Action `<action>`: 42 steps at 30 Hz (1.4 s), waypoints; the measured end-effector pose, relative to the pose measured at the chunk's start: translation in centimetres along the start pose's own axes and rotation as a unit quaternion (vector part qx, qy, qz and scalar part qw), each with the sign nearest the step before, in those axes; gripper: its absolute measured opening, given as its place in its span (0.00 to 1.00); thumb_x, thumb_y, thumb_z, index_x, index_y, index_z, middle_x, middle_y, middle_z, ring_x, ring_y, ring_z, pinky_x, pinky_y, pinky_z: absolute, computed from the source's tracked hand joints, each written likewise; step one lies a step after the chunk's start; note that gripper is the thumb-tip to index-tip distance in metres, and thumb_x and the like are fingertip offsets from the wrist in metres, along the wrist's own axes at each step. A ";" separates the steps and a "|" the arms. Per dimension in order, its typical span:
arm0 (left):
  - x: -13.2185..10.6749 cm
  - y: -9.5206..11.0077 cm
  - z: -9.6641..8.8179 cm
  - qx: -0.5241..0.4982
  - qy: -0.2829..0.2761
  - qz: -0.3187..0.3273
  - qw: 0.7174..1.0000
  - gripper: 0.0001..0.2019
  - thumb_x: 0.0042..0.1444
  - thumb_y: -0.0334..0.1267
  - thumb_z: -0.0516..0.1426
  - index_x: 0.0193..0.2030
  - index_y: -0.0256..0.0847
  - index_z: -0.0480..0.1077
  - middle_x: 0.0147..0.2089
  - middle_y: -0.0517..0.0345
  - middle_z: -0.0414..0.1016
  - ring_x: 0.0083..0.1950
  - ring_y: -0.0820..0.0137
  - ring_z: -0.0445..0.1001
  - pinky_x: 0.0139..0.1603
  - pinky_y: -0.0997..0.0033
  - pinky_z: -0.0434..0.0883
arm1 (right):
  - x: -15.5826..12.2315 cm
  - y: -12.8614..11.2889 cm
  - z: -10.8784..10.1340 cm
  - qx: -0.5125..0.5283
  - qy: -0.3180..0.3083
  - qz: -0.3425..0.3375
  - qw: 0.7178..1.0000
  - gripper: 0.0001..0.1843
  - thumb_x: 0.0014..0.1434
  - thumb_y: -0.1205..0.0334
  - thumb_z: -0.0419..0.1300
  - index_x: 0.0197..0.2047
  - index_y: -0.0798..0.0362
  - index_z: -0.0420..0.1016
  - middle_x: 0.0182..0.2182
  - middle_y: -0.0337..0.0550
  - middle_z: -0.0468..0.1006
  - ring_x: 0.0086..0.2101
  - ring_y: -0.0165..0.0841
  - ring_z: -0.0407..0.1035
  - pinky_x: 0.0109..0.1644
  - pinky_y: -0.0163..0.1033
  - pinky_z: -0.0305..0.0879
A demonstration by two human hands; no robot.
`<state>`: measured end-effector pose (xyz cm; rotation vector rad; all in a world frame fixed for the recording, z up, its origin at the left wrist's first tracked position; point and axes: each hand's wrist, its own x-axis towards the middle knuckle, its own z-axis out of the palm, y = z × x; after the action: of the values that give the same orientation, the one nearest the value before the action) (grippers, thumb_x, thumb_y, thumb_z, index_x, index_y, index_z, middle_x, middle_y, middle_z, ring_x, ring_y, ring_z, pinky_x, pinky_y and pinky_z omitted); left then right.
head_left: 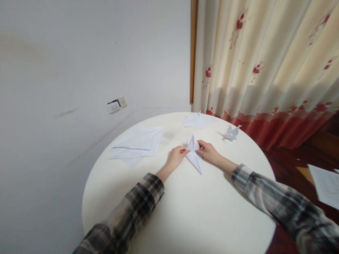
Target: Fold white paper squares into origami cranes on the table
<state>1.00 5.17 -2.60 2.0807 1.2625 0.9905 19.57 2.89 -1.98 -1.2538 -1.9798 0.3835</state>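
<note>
A partly folded sheet of white paper [195, 160], shaped like a long kite with creases down its middle, lies on the round white table [169, 211]. My left hand [178, 155] pinches its left edge between thumb and fingertips. On the opposite side, my right hand [208, 151] grips the right edge, thumb on top and fingers partly behind the paper. One point of the paper faces away from me, and another points down toward my right. Beyond my right hand stands a folded paper crane [232, 133].
At the left lies a stack of white paper sheets [137, 143]. Crumpled or torn white paper [194, 120] rests at the table's far edge. A wall with a socket [113, 107] borders the left, a floral curtain [254, 70] the back right. Printed sheets [325, 185] lie off the table's right side.
</note>
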 end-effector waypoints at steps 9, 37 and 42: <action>-0.1 -0.3 0.2 -0.019 -0.002 -0.013 1.000 0.07 0.45 0.39 0.59 0.25 0.37 0.72 0.25 0.61 0.71 0.28 0.74 0.66 0.29 0.76 0.61 | 0.0 -0.1 0.0 0.015 -0.018 0.009 1.000 0.18 0.48 0.66 0.58 0.45 0.55 0.67 0.30 0.39 0.73 0.27 0.28 0.63 0.34 0.34 0.60; -0.2 0.2 0.2 -0.009 -0.015 -0.009 1.000 0.06 0.41 0.37 0.62 0.22 0.37 0.71 0.23 0.63 0.68 0.26 0.75 0.64 0.28 0.76 0.60 | -0.2 -0.3 0.1 0.051 -0.057 -0.013 0.997 0.17 0.49 0.57 0.60 0.41 0.56 0.70 0.27 0.37 0.72 0.25 0.27 0.58 0.29 0.31 0.56; -0.1 0.0 0.3 -0.025 -0.026 0.020 0.999 0.07 0.44 0.38 0.60 0.27 0.37 0.71 0.24 0.63 0.66 0.26 0.76 0.63 0.29 0.76 0.62 | -0.2 -0.6 0.0 0.012 -0.031 -0.011 0.999 0.11 0.49 0.60 0.58 0.36 0.56 0.69 0.23 0.35 0.67 0.24 0.26 0.56 0.28 0.32 0.53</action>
<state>1.18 5.12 -2.82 2.0871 1.1621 0.9695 19.22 2.44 -1.73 -1.2166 -2.0330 0.4393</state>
